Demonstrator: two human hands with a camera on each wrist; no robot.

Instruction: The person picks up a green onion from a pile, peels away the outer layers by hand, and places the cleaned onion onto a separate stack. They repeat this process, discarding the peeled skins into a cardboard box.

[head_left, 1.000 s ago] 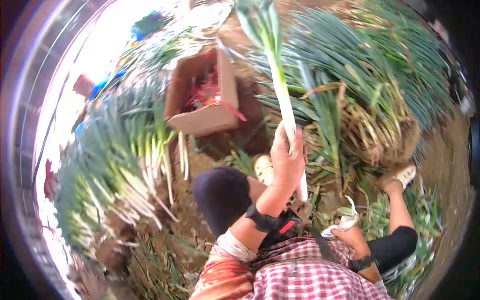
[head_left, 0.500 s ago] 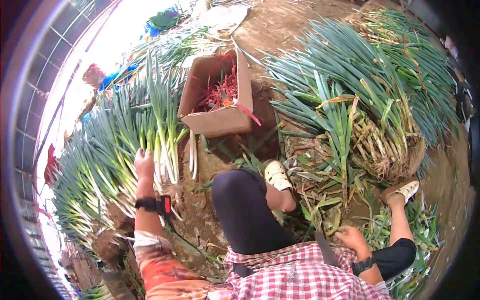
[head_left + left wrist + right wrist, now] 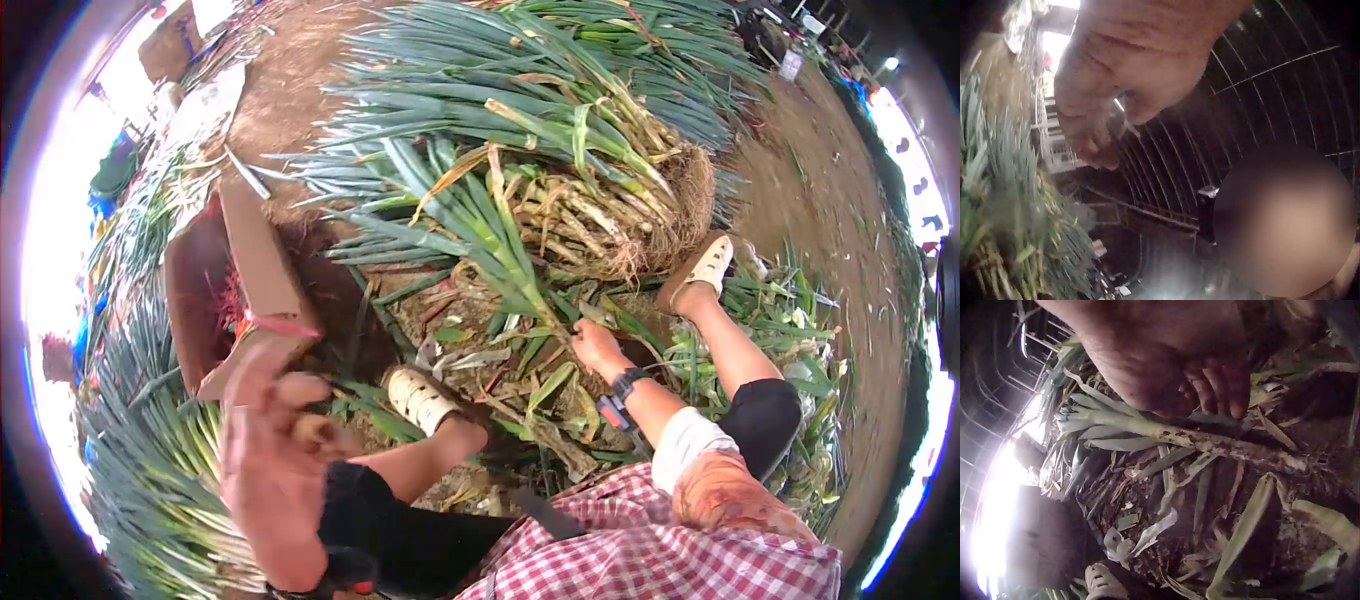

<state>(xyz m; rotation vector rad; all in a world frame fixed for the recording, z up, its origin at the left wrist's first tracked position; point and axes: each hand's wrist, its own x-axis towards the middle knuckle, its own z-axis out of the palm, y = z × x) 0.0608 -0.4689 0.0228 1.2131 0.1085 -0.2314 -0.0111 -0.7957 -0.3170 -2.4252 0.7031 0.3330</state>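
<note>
My right hand (image 3: 597,350) reaches down to the stem of a long green onion (image 3: 500,255) with a brown, soil-stained lower stalk. In the right wrist view, that stalk (image 3: 1235,449) lies on litter just beyond the fingertips, and the fingers extend toward it without wrapping round it. My left hand (image 3: 275,455) is raised in front of the cardboard box, its fingers loosely bent and nothing in them. The left wrist view shows the same hand (image 3: 1129,69) with bare fingers. A big heap of unpeeled green onions (image 3: 560,95), their roots bunched together, lies ahead.
The cardboard box (image 3: 262,265) with red ties stands at left. Behind it and nearer my left side lie peeled, white-stalked green onions (image 3: 190,520). Dry leaves and peelings (image 3: 470,350) litter the ground between my shoes (image 3: 420,398). More trimmings (image 3: 800,370) lie at right.
My left hand carried a white-stalked green onion to the left pile and came back without it. The right hand dropped pale peelings and moved forward to another stalk. The head view turned right.
</note>
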